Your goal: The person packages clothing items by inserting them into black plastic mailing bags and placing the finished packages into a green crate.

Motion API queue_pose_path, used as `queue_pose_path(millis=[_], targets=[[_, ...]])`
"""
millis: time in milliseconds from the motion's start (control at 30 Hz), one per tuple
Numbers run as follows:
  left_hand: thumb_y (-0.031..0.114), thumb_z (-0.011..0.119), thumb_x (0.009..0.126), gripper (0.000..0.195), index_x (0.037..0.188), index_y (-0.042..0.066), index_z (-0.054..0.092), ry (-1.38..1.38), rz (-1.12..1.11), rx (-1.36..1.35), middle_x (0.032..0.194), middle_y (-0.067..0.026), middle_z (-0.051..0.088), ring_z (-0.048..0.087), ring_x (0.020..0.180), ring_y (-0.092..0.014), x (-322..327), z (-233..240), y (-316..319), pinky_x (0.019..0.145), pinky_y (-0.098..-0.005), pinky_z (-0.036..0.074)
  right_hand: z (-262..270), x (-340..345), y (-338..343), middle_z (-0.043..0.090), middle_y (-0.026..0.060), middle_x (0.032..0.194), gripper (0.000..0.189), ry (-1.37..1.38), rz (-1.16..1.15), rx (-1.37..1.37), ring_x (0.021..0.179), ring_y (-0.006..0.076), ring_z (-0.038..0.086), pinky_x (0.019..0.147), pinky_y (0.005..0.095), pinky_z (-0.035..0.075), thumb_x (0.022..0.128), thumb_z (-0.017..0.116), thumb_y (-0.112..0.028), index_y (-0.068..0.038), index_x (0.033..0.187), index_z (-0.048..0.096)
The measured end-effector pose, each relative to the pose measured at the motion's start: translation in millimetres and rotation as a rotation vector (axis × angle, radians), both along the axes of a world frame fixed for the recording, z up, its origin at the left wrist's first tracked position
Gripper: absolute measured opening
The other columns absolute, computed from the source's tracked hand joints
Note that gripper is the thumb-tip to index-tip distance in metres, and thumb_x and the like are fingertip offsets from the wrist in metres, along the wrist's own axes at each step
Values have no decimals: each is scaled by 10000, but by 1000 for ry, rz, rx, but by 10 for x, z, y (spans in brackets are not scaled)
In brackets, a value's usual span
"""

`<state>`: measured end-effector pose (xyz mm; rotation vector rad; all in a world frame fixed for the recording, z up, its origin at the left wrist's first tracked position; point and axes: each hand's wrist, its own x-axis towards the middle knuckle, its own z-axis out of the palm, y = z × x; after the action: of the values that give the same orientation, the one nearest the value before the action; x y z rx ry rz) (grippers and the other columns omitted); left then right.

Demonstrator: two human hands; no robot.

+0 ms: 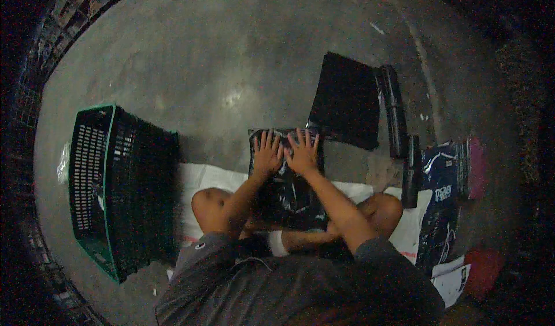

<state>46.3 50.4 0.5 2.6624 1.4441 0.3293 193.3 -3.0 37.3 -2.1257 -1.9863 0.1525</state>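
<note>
A glossy black plastic package [288,196] lies in front of my crossed legs, with light glinting off its creases. Flat on its far left part rests my left hand [268,154], fingers spread. My right hand [303,154] is pressed on the far right part in the same way, its thumb close to the left one. Neither hand grips anything. Just beyond the package, to the right, a flat black sheet or bag [347,102] lies on the floor. What is inside the package is hidden.
A dark plastic basket with a green rim [112,152] lies on its side at the left. Black rolls or folded bundles [393,113] lie at the right, near packed dark items [440,196] and white papers [451,280]. A white sheet [208,174] is under my legs.
</note>
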Motion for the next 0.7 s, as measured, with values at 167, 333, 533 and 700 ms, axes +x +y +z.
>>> queue_pose_path(millis=[167, 333, 533, 700], targets=[[355, 390, 936, 517, 1398, 122, 381, -87, -13, -30, 1475, -152, 291, 218, 1383, -330, 72, 108, -129, 1114, -519, 109, -194, 38, -97, 301, 130, 1469, 575, 18, -36, 134, 1368, 373, 207, 1087, 613, 52, 864, 467, -420, -163, 1377, 423], [339, 378, 940, 520, 1400, 95, 368, -92, -16, 4, 1469, -152, 298, 231, 1378, -319, 39, 75, -152, 1113, -518, 118, -208, 5, -95, 281, 138, 1476, 573, 40, -30, 126, 1370, 382, 197, 1081, 614, 60, 861, 482, -399, -160, 1378, 420], [333, 381, 936, 515, 1394, 98, 376, -88, 0, -14, 1461, -163, 306, 249, 1368, -333, 45, 60, -118, 1109, -525, 131, -226, 9, -62, 269, 135, 1480, 576, 35, -19, 98, 1369, 378, 196, 1082, 610, 57, 868, 468, -411, -165, 1385, 408], [332, 386, 934, 516, 1389, 89, 382, -69, 1, -16, 1454, -169, 316, 263, 1360, -340, 62, 35, -104, 1105, -531, 138, -210, 18, -46, 282, 131, 1473, 572, 27, -23, 88, 1366, 371, 208, 1084, 605, 62, 872, 461, -421, -180, 1388, 405]])
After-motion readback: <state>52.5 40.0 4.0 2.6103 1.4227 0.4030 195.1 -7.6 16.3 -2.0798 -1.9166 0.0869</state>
